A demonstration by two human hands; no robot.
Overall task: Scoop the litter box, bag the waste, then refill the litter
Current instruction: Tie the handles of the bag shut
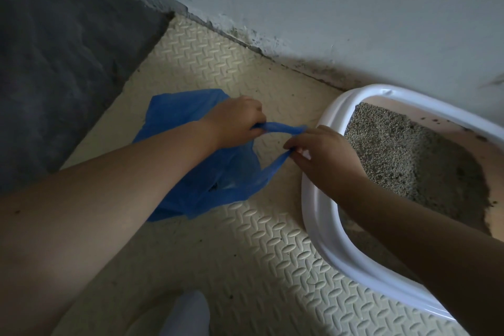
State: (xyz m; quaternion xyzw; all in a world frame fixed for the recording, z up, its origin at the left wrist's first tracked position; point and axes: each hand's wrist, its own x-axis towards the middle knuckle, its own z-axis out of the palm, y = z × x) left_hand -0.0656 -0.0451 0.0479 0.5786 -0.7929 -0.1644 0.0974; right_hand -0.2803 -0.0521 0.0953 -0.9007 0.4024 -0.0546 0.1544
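two bare hands work at a blue plastic bag in the head view, the only view supplied.

left hand: closed in a fist round the upper handle of the bag, fingers pressed together and folded under the palm. its forearm crosses over the body of the bag.

right hand: thumb and fingertips pinch the lower handle, with the other fingers bent close alongside. the far end of the upper handle reaches the top of this hand; whether it is held there cannot be told.

the two handles run taut between the hands and enclose an open loop. the bag itself lies crumpled on the cream embossed mat, just left of the litter box and apart from its rim. a small dark patch shows on the bag; its nature cannot be told.

the litter box, white-rimmed, sits on the mat against the wall. grey litter is banked toward the near left side, with bare pinkish floor showing at the right. dark specks mark the inner wall.

a dark rug borders the mat at upper left. grit lies along the foot of the wall. a white sock shows at the bottom edge.
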